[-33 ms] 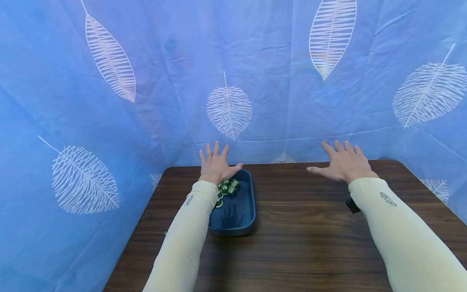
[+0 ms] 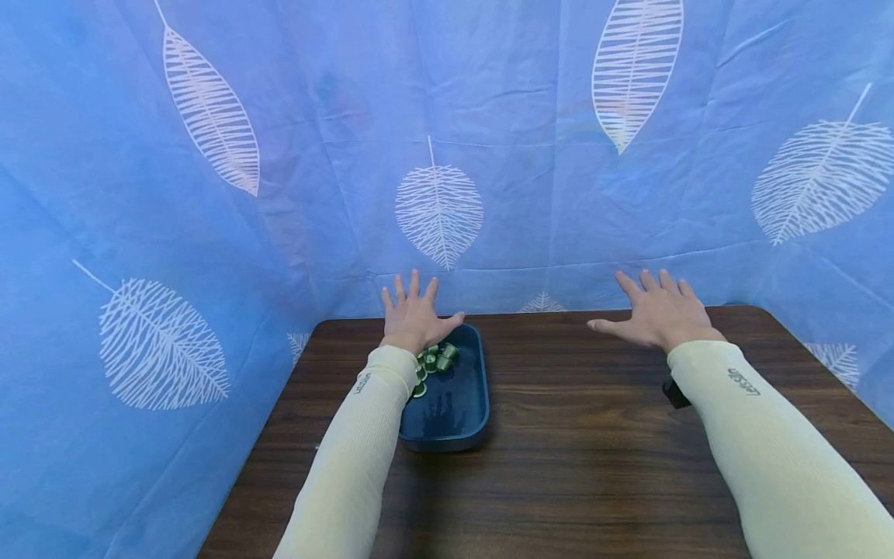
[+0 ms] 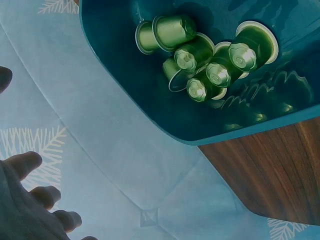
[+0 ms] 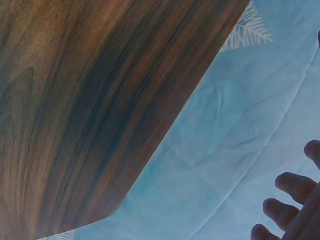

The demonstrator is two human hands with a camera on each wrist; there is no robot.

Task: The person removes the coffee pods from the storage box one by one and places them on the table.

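Observation:
My left hand hovers with fingers spread over the far end of a dark blue tray, holding nothing. Several shiny green coffee capsules lie in the tray, partly hidden by my left wrist and sleeve. The left wrist view shows the capsules grouped together, some tipped on their sides, with my left fingers beyond the tray's rim. To the right, my right hand is held out above the table's far edge, its fingers spread and nothing in it. Its fingers appear at the lower right of the right wrist view.
A dark wooden table with rounded corners carries the tray on its left half. Behind it and along both sides hangs a blue cloth printed with white leaves. A small black object shows under my right wrist.

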